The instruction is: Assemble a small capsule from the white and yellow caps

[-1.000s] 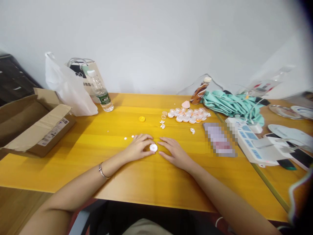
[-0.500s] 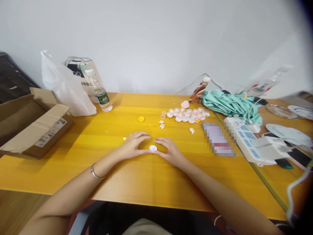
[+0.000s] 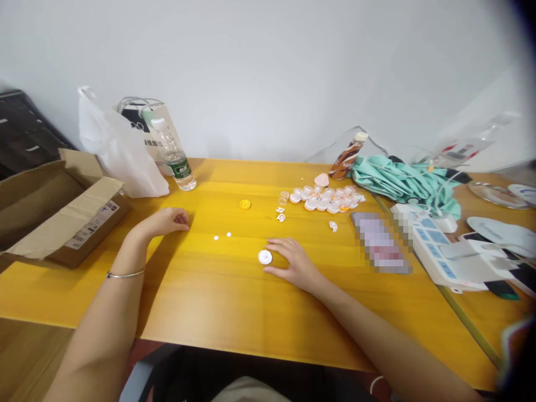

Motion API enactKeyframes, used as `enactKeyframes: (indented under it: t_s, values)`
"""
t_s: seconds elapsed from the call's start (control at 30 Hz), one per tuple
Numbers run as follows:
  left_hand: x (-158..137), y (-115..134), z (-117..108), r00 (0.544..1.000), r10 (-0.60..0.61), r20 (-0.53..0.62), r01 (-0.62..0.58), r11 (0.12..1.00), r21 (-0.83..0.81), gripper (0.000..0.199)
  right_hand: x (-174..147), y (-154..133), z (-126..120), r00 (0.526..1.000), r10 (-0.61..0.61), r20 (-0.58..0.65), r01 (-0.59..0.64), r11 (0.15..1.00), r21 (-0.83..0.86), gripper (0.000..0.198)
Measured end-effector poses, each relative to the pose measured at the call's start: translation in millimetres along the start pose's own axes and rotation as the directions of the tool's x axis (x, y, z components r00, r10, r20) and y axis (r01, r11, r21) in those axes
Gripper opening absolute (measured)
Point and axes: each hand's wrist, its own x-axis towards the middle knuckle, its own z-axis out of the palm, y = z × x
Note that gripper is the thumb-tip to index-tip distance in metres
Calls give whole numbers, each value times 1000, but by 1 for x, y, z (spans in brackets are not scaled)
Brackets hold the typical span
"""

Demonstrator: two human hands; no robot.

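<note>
My right hand [image 3: 293,262] rests on the yellow table with thumb and fingers apart, curved beside a small white round piece [image 3: 265,257]. That piece lies flat and has a small raised centre; whether a fingertip touches it I cannot tell. My left hand [image 3: 167,221] is over the table at the left, near the cardboard box. Its fingers are curled together towards the thumb, and whatever may be in them is hidden. Between the hands lie two tiny white discs [image 3: 222,236]. Farther back sit a yellow round part [image 3: 245,204] and white openwork pieces [image 3: 280,218].
An open cardboard box [image 3: 96,218], a white plastic bag [image 3: 125,151] and a water bottle [image 3: 180,167] stand left. Several small clear-lidded pots [image 3: 322,202], a brown drink bottle [image 3: 347,156], a blurred-out flat object [image 3: 379,243], a teal folded umbrella [image 3: 402,178] and a power strip [image 3: 431,251] are right.
My left hand has moved left, away from the white round piece. Two tiny discs now show where one was visible. My right hand stays by the piece, its fingers slightly farther from it.
</note>
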Motion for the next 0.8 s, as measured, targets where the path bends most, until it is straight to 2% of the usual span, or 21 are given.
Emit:
enactKeyframes:
  t_s: [0.43,0.5,0.53,0.57,0.6,0.67,0.73,0.8]
  values:
    - [3,-4,0,999,-11,-46,19,982,189,20,1,-5,0,1000,14,-11,-14,999,-31,34]
    - [3,4,0,996,11,-90,8,978,208,18,1,-6,0,1000,15,-10,-15,999,-32,30]
    - [3,11,1,989,59,-137,-30,978,207,18,2,-6,0,1000,16,-8,-16,999,-32,28]
    - [3,21,3,970,133,-201,-91,975,203,18,3,-5,0,1000,16,-7,-17,999,-35,27]
    - [2,33,7,930,239,-280,-190,963,192,19,4,-5,0,1000,18,-4,-18,999,-38,27]
    - [-1,62,22,795,431,-427,-380,902,203,21,5,-5,1,1000,26,-5,-26,999,-48,28]
    - [-5,92,43,679,602,-421,-549,797,254,19,7,-4,3,999,39,-10,-39,998,-57,28]
    - [-9,118,66,608,735,-300,-673,678,296,17,9,-4,5,999,47,-16,-48,997,-59,30]
